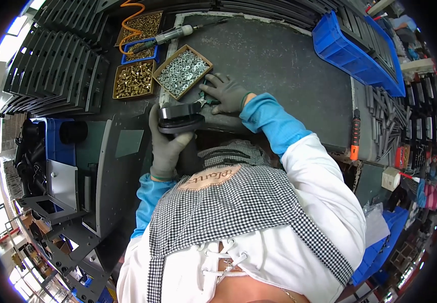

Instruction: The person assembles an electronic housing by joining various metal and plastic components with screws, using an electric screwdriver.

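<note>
My left hand [166, 151], in a grey glove, is closed around a black round part [180, 115] with a wide flange, just off the bench's near edge. My right hand [225, 94], gloved the same way, rests over the bench with its fingers apart. Under and beside those fingers lies a small hand tool [203, 99] with dark green handles, which looks like pliers and is partly covered. Directly beyond it sits a shallow cardboard tray [210, 64] of silver nuts, set at an angle.
Brass fittings fill another tray [134, 81] at left. A power screwdriver [170, 36] with an orange coiled hose lies behind. Black metal brackets [52, 76] are stacked far left. A blue bin [329, 38] stands at far right, and an orange-and-black screwdriver [355, 135] lies at the right edge.
</note>
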`<state>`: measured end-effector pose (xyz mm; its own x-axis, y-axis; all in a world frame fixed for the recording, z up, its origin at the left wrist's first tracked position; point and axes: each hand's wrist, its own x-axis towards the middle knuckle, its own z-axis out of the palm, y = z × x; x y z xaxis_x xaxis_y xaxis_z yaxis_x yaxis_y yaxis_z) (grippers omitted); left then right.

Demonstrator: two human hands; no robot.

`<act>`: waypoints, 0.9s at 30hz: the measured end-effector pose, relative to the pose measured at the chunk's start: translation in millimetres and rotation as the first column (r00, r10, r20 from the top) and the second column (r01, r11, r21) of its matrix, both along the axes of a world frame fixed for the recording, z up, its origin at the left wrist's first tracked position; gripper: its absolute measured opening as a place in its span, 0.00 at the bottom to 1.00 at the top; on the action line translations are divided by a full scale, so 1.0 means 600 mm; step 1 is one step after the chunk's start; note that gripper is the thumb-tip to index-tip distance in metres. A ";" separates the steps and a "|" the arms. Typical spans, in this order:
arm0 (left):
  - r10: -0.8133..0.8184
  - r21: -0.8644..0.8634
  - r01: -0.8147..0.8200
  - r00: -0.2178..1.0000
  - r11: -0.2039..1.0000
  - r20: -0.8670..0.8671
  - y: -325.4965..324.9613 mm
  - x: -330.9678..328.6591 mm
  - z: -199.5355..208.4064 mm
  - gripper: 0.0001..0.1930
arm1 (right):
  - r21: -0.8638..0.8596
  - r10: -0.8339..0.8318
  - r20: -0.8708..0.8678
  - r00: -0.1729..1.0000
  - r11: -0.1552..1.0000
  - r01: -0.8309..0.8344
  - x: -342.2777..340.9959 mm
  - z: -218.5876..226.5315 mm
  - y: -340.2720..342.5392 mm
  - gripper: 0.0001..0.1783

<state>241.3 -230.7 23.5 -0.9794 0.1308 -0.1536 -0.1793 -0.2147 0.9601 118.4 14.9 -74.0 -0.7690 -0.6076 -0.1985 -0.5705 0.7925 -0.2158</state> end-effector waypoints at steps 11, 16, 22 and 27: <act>0.110 -0.084 -0.132 0.967 0.988 -0.229 -0.010 0.029 -0.012 0.56 | -0.008 -0.166 -0.082 0.983 0.986 0.166 -0.012 -0.016 0.062 0.36; 0.059 -0.333 -0.258 0.861 0.907 -0.505 0.016 0.033 0.001 0.56 | -0.294 -0.486 0.197 0.851 0.799 0.525 0.001 0.017 0.101 0.31; -0.016 -0.563 -0.353 0.838 0.747 -0.546 0.036 0.025 -0.016 0.55 | -0.784 -0.451 0.420 0.787 0.258 0.565 0.106 0.234 0.084 0.35; -0.183 -0.694 -0.445 0.753 0.566 -0.633 0.063 0.016 -0.001 0.55 | -0.361 -0.249 -0.093 0.964 0.911 0.200 0.210 0.257 0.050 0.37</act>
